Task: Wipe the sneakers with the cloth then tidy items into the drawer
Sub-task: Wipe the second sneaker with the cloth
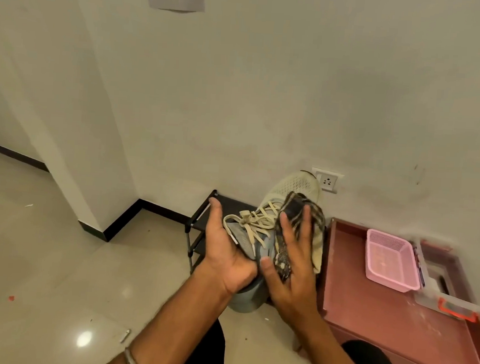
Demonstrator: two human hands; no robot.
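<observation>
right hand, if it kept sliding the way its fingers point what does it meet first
The right hand presses the cloth on the sneaker; going on, it probably runs along the toe mesh, then the wall socket, though depth is unclear.

Dim, warm indoor light with a greenish cast; a bright glare spot shines on the floor tiles (84, 338), below and left of the fingers (304, 224). Wide-angle distortion bends the edges, and the fingers look slightly motion-blurred.

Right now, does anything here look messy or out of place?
Mostly small litter: a red scrap, a white fleck and a pale stick-like bit lie loose on the floor. The wall shows dark scuffs.
</observation>
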